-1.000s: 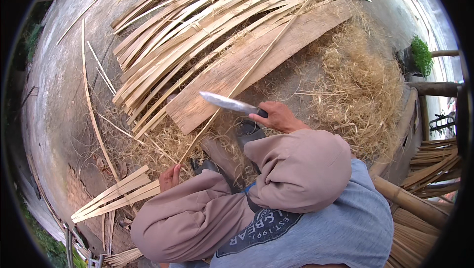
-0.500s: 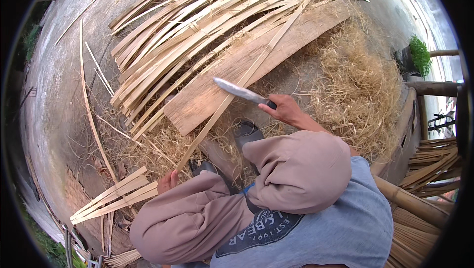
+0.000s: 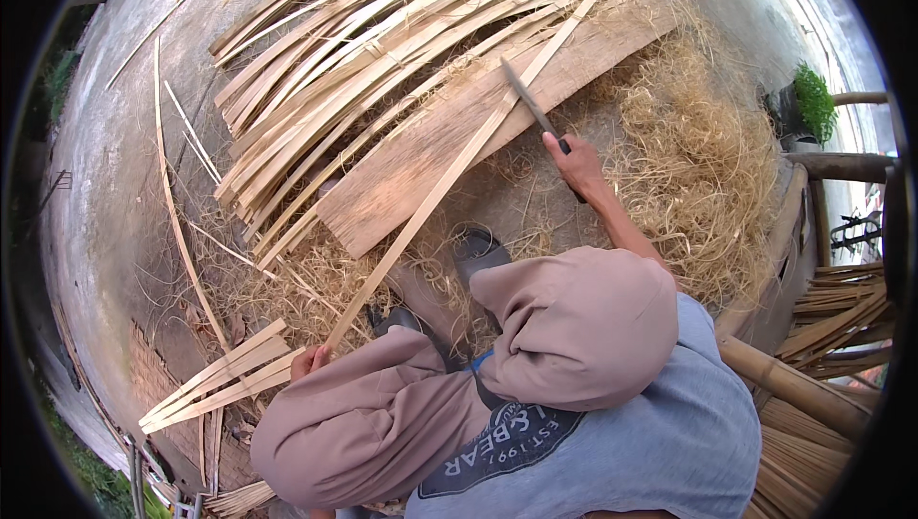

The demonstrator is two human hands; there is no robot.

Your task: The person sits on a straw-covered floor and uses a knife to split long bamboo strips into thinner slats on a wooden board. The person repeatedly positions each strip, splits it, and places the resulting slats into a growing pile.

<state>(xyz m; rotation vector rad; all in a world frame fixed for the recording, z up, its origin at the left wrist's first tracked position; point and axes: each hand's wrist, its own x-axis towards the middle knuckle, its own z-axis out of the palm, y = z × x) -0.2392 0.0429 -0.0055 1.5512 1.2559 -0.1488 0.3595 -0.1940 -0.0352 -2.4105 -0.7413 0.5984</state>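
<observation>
A long, pale bamboo strip (image 3: 421, 218) runs slantwise from my lap toward the far right, crossing over a wide wooden board (image 3: 368, 198). My left hand (image 3: 310, 362) is closed around its near end, beside my left knee, with part of the hand hidden by the trouser leg. My right hand (image 3: 577, 167) grips the dark handle of a knife (image 3: 529, 99) beyond my right knee. The blade points away and to the left, lying across the strip above the board. Whether its edge touches the strip I cannot tell.
Many split bamboo strips (image 3: 316, 103) lie in a layer beyond the board. Curly shavings (image 3: 698, 165) heap up on the right, with more around my feet. Several short strips (image 3: 215, 380) lie left of my left hand. A bamboo pole (image 3: 794, 385) stands close on my right.
My right hand and the knife have moved away from me along the strip, and the blade has turned to point farther forward. My left hand has shifted slightly left and nearer, still holding the strip.
</observation>
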